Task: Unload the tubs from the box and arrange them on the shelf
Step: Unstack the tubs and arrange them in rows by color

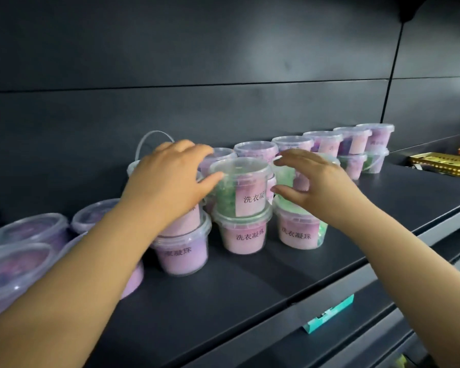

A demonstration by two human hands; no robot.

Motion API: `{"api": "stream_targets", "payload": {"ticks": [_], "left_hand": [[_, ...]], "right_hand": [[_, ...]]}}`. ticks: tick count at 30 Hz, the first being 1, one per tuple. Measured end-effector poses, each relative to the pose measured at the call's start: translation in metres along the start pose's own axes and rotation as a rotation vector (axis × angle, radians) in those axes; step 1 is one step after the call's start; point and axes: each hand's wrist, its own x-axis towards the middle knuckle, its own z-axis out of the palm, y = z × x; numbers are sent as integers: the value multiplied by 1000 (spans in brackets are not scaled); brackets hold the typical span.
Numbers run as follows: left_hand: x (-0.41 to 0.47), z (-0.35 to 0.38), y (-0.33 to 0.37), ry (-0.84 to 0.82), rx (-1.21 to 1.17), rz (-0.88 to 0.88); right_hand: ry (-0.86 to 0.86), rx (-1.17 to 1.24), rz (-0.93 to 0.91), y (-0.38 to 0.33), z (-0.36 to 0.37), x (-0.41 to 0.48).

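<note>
Clear lidded tubs with pink and green contents stand two high on the dark shelf (250,301). A green tub (239,189) sits on top of a pink tub (243,235) at the front. My left hand (170,179) lies over the upper tub of the stack to the left, and its thumb touches the green tub's left side. My right hand (314,179) hovers at the green tub's right with fingers and thumb spread in a curve; I cannot tell if it touches. It partly hides another stack (298,232). The box is out of view.
A stacked row of tubs (327,144) runs along the back wall to the right. More purple tubs (24,235) crowd the shelf's left end. A gold packet (444,164) lies at the far right. A teal price tag (329,313) hangs on the shelf's front edge.
</note>
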Motion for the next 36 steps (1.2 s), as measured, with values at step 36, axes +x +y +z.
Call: {"api": "stream_targets", "payload": {"ticks": [36], "left_hand": [[-158,-13,-188,-77,-325,-441]], "right_hand": [[44,568,103,-140,77,36]]}}
